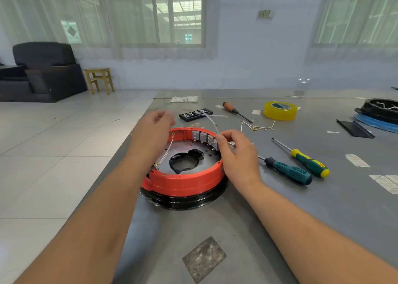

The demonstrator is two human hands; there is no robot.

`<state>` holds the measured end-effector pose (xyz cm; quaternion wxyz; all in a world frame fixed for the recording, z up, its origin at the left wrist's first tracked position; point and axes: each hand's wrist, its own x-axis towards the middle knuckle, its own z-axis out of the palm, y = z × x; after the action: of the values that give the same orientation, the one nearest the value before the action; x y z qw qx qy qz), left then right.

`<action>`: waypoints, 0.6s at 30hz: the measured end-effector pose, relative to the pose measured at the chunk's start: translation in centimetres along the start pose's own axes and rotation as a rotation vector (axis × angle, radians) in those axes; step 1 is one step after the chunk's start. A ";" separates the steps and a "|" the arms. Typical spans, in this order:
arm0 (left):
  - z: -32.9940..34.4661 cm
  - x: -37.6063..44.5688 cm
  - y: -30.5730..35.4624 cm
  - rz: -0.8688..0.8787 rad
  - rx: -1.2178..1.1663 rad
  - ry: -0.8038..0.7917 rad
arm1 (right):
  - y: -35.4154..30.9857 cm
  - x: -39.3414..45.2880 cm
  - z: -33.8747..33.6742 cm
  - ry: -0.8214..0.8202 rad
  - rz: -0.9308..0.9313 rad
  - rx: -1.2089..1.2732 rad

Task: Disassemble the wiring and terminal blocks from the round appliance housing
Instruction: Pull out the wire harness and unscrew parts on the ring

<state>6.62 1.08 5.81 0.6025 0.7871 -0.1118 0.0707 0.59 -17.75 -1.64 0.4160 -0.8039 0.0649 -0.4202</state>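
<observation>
Two hands over the red housing [185, 182], which sits on a black base [187, 200] near the bench [280, 219] left edge. Right hand [237, 152] at the right rim, fingers [223, 137] pinching a white wire [210, 120] that runs up and away toward the bit case [196, 114]. Left hand [155, 130] above the left rim, blurred, fingers loosely curled, holding nothing as far as I can tell. Row of grey terminal blocks [203, 137] along the inner far-right wall. Second white wire [167, 150] with ring lug lies inside on the left. Loose wires [258, 127] lie on the bench beyond the right hand. Two green screwdrivers [288, 170] just right of the housing, wood-handled one [234, 111] farther back, yellow tape [280, 110] beside it.
</observation>
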 end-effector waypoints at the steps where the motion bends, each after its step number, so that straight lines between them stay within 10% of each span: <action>1: 0.7 0.2 1.0 -0.110 -0.178 -0.067 | -0.1 0.0 -0.1 0.000 -0.045 -0.038; 5: 1.6 1.6 2.7 -0.343 -0.622 -0.247 | 0.1 0.4 -0.7 -0.061 -0.133 -0.157; 10: 1.5 2.4 1.2 -0.377 -0.608 -0.244 | 0.2 0.6 -0.8 -0.093 -0.158 -0.191; 18: 1.3 2.1 -0.5 -0.458 -0.682 -0.334 | 0.6 2.1 -0.9 0.025 0.239 0.222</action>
<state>8.73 -0.23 5.51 0.8016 0.5483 -0.0472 -0.2337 1.45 -19.62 -0.48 0.5484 -0.7344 0.1185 -0.3820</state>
